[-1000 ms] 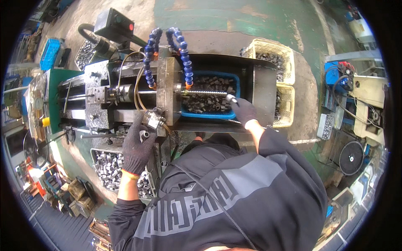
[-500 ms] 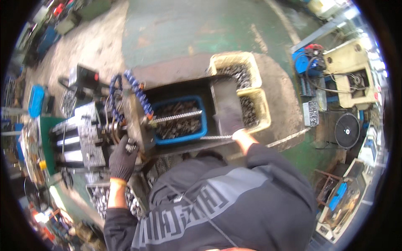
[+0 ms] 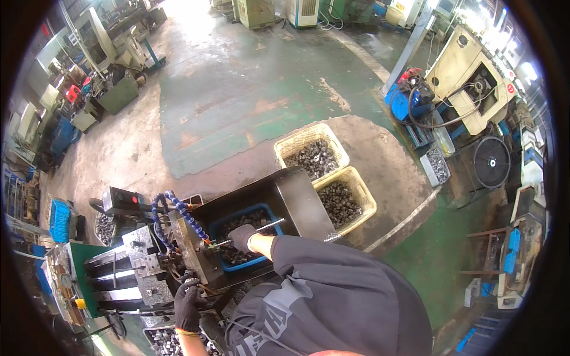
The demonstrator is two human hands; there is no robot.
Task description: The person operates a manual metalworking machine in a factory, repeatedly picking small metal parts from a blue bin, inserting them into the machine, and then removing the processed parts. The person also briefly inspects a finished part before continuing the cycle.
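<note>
Because the ribbed rod (image 3: 271, 225) stretches above the blue tray (image 3: 246, 264) with the right hand (image 3: 242, 238) over its middle, the ridges could snag the gloved fingers should it turn; whether they are closed, I cannot tell. Anything slipping there would likely fall among the dark parts (image 3: 236, 257) below. The left hand (image 3: 187, 305) is at a metal fitting (image 3: 191, 277), its grip unclear, where a careless nudge might shift it
</note>
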